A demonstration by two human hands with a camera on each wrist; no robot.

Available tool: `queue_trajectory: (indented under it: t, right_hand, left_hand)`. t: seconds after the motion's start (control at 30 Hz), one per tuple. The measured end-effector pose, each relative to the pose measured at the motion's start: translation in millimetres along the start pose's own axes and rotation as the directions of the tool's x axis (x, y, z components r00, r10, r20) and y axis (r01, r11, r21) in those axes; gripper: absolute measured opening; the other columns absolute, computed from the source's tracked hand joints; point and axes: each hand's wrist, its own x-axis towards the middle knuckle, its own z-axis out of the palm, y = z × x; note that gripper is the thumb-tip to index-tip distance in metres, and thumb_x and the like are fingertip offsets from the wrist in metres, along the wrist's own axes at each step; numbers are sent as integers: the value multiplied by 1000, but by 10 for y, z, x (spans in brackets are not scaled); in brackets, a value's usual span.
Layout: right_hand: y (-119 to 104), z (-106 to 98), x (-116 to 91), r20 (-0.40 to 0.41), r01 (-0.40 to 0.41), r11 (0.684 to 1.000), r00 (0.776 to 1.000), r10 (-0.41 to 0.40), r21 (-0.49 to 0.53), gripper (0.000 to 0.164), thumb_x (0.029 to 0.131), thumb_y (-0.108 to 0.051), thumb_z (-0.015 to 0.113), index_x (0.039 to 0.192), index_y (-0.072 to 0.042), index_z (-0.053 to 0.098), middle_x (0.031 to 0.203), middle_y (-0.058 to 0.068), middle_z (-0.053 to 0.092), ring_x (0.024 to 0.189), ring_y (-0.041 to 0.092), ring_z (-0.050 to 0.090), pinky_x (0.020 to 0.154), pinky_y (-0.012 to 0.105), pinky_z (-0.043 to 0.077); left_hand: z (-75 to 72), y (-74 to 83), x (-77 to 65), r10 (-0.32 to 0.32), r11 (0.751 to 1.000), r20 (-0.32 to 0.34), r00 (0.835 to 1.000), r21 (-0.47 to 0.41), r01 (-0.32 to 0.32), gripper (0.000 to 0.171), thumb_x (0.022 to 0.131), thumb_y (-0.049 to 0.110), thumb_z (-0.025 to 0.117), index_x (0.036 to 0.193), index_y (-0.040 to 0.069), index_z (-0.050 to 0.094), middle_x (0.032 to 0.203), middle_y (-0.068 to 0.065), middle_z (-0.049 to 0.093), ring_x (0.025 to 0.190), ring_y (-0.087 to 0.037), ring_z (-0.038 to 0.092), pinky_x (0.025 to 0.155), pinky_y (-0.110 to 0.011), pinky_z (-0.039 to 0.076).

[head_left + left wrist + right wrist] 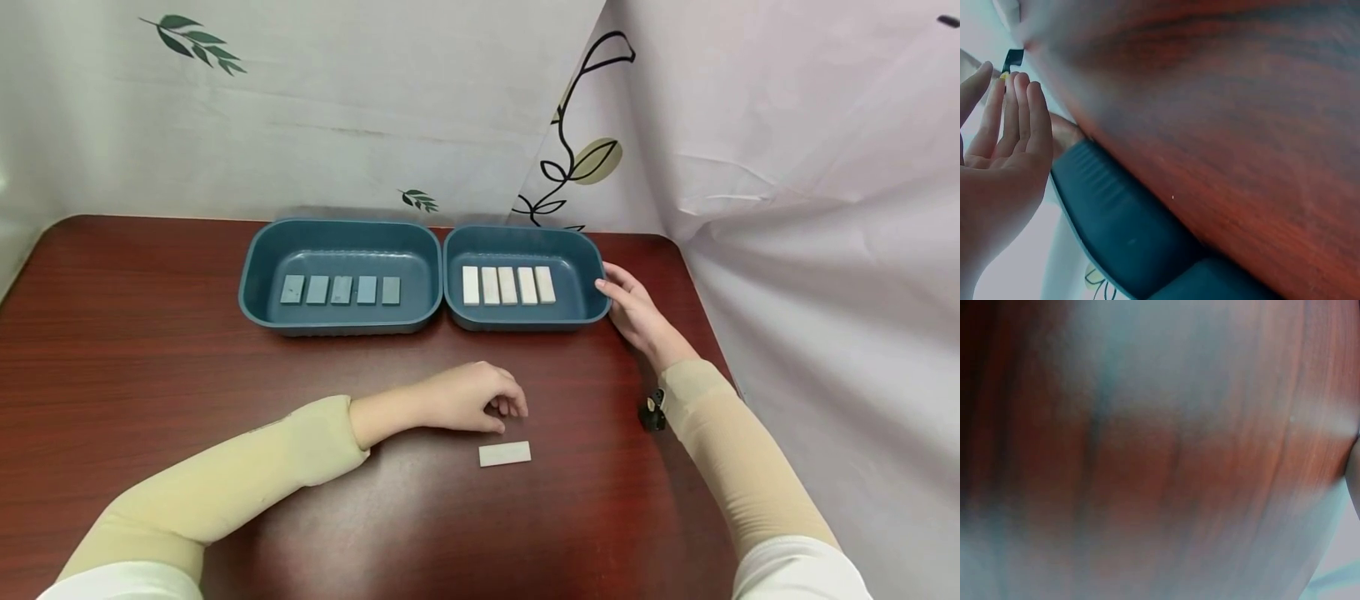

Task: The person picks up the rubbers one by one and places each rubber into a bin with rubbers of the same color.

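My left hand (472,398) hovers over the middle of the table, fingers loosely bent and holding nothing. In the left wrist view the same hand (1013,150) shows its fingers apart from any object. Just below it lies a single white rectangular block (505,453), flat on the wood. At the right end of the smaller blue bin (525,321), my right hand (636,312) holds the rim, thumb over the edge and fingers along the outside. Inside that bin stands a row of several white blocks (507,286). The right wrist view shows mostly blurred tabletop.
A longer blue bin (341,321) adjoins the smaller one on the left, with several blue-grey blocks (341,289) lined up inside. Both stand along the back of the dark red wooden table (135,375). White patterned cloth (322,125) hangs behind and to the right.
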Motion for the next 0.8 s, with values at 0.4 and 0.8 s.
queue_trajectory:
  t: [0.4, 0.8]
  right_hand:
    - [6, 1, 13, -3, 2, 1000, 1000, -2, 4, 26, 111, -3, 48, 131, -15, 58, 121, -7, 67, 105, 4, 68, 93, 16, 53]
    - [-6, 4, 8, -5, -13, 1000, 1000, 13, 1, 25, 111, -4, 48, 131, -15, 58, 123, -7, 66, 106, 4, 68, 93, 16, 53]
  left_hand:
    - [102, -2, 76, 5, 1000, 78, 997, 24, -7, 25, 89, 3, 84, 113, 8, 77, 111, -3, 76, 99, -14, 71, 89, -17, 54]
    - [188, 4, 165, -11, 998, 103, 995, 65, 4, 28, 88, 12, 89, 114, 12, 78, 109, 1, 75, 96, -9, 65, 87, -15, 52]
